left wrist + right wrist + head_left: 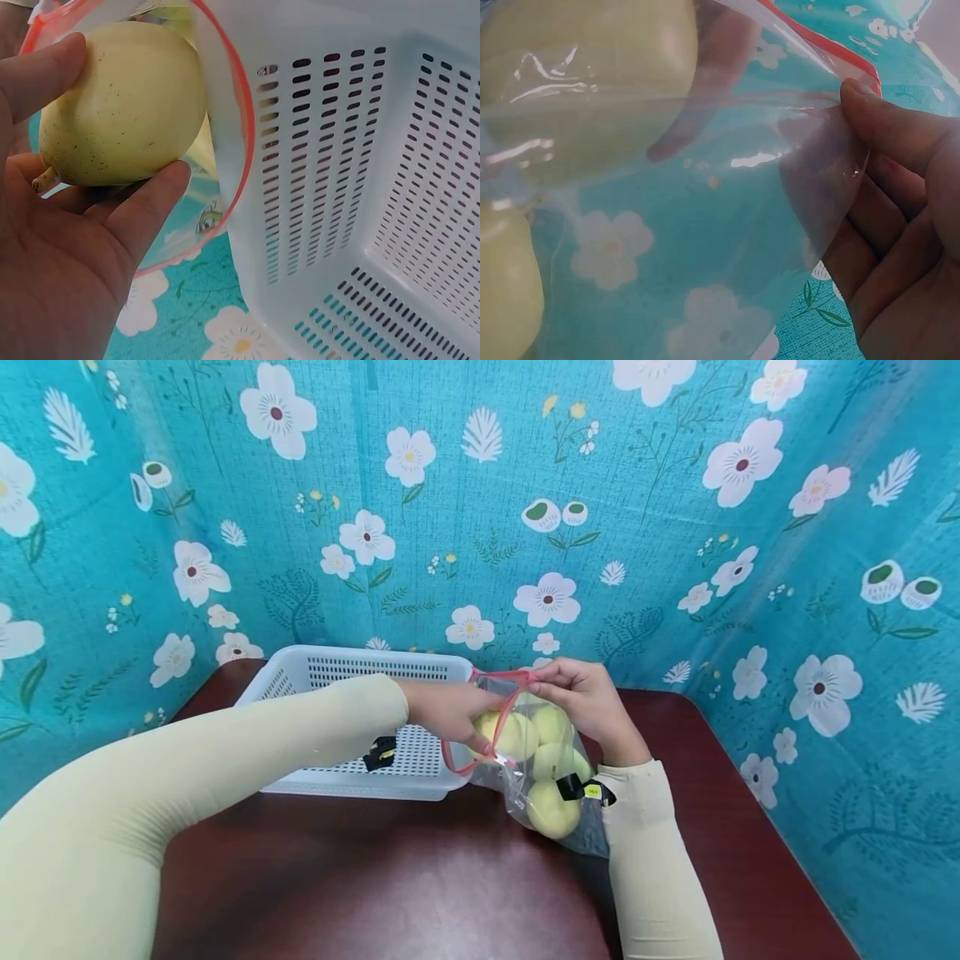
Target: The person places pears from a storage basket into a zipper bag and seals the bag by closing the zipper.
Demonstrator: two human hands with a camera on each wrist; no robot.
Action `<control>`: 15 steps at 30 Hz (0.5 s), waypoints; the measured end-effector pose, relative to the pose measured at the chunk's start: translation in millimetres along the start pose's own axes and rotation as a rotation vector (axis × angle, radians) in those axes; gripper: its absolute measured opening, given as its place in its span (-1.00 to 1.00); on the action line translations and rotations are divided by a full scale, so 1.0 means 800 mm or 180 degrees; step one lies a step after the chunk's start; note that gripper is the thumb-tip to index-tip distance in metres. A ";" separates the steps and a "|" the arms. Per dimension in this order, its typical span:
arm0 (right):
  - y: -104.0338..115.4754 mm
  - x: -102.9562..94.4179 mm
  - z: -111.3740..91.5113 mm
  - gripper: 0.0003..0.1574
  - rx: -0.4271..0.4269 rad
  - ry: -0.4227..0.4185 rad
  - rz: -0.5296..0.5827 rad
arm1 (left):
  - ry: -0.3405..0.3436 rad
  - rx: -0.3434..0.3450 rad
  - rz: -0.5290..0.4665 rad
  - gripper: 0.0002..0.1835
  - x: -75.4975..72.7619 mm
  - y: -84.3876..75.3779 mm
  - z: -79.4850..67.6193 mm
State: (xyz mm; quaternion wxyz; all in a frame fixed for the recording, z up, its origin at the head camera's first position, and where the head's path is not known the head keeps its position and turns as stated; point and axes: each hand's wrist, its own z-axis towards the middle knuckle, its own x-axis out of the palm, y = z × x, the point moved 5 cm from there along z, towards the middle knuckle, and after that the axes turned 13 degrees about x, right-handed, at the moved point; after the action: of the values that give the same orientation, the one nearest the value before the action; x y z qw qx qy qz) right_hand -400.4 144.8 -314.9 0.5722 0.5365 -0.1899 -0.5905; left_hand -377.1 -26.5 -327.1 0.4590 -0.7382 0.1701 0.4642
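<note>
Pear (124,105) is sitting at the mouth of the clear bag (517,795), ringed by the red rim (246,112); can't tell exactly how far in it's reaching. Other pears (553,808) are filling the bag behind it. Main risk, as I'm reading it: the right hand's pinch is the only clear hold on the rim, so if that is slipping, the mouth could be sagging and the pear could be snagging on the edge or dropping outside. Second: pears are crowding near the opening, so a shove could be knocking them together, bruising skin or straining the thin plastic. Left hand (453,710) is grasping the pear, thumb on one side, fingers underneath, stem pointing back toward the palm. Right hand (581,689) is pinching the rim's upper right between thumb and fingers and isn't gripping any fruit. So the pear is lying within the left hand's grasp, left of the right hand and apart from it. Basket (360,785) is standing just left of the bag, under the left forearm. Both are resting on the dark table (375,877); floral curtain (450,568) is hanging behind.
</note>
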 end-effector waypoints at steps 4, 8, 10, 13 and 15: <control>-0.002 -0.001 -0.001 -0.91 0.0016 -0.0020 -0.0015 | 0.0014 0.0044 -0.0113 -0.56 0.009 0.003 0.008; -0.003 -0.001 -0.001 -0.92 0.0009 -0.0017 -0.0019 | 0.0054 -0.0042 -0.0090 -0.80 0.018 0.008 0.013; -0.003 -0.001 0.000 -0.93 -0.0002 -0.0022 -0.0026 | 0.0071 -0.0048 -0.0014 -0.89 0.021 0.009 0.016; -0.002 -0.001 0.000 -0.94 -0.0023 -0.0052 -0.0041 | 0.0062 -0.0060 0.0033 -0.89 0.022 0.010 0.019; -0.003 -0.001 0.001 -0.94 -0.0027 -0.0062 -0.0038 | 0.0049 -0.0082 0.0006 -0.87 0.022 0.012 0.021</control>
State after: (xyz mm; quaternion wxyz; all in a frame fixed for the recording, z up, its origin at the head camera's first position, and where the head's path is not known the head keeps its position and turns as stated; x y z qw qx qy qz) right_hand -402.2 146.1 -316.0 0.5691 0.5294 -0.1898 -0.5999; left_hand -383.2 -14.5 -349.5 0.4477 -0.7474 0.1684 0.4611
